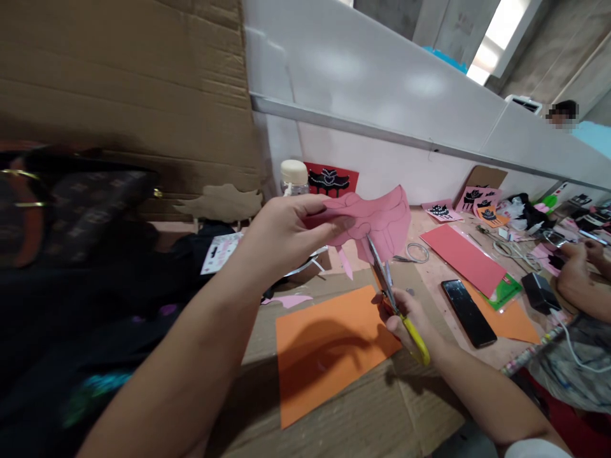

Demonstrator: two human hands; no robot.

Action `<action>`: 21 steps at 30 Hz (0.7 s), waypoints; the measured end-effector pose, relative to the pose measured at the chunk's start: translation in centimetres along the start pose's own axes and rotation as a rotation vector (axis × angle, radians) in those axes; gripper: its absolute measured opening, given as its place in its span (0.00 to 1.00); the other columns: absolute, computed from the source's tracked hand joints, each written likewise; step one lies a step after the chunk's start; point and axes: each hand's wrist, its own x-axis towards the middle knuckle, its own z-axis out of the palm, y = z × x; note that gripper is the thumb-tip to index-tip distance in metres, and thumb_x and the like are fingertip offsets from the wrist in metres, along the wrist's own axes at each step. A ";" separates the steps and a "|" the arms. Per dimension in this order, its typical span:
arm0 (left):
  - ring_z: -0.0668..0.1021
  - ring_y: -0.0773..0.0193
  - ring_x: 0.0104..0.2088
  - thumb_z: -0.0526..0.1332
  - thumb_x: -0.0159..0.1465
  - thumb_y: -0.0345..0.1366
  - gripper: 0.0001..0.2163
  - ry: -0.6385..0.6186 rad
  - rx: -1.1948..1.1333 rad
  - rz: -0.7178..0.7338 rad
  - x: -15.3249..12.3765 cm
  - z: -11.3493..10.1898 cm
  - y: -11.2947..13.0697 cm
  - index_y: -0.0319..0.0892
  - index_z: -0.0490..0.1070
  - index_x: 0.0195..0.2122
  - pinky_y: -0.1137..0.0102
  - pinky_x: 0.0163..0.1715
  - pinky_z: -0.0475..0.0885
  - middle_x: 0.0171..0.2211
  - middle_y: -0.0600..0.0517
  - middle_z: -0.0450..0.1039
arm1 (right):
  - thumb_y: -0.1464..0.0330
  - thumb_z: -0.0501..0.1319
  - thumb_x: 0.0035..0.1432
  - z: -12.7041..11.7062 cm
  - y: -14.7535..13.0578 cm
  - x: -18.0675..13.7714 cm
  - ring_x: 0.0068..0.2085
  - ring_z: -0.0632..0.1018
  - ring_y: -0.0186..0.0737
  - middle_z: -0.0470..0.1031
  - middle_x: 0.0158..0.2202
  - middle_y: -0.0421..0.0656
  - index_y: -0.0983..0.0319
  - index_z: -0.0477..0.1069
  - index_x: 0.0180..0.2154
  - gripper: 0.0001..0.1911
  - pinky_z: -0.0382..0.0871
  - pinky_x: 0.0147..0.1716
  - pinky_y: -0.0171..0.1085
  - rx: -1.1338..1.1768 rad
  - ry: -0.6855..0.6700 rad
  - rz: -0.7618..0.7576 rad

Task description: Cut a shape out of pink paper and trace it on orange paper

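The left hand (286,232) pinches the pink paper (382,219) up off the table so the scissors (389,289) (gripped in the right hand (405,318)) can bite its lower edge.

Both forearms are bare from elbow to wrist; the left hand (291,232) and right hand (405,318) wear no gloves, rings or watch; a white sleeve edge (534,448) shows at the right upper arm

Left hand (286,232) pinched shut; right hand (405,318) gripping.
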 end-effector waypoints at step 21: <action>0.75 0.65 0.25 0.67 0.59 0.43 0.13 -0.068 -0.028 -0.006 -0.1 -0.3 0.1 0.40 0.84 0.37 0.73 0.25 0.70 0.27 0.52 0.80 | 0.58 0.71 0.44 0.0 0.0 -0.5 0.26 0.60 0.33 0.61 0.27 0.36 0.59 0.73 0.39 0.21 0.51 0.20 0.32 -0.040 -0.029 0.019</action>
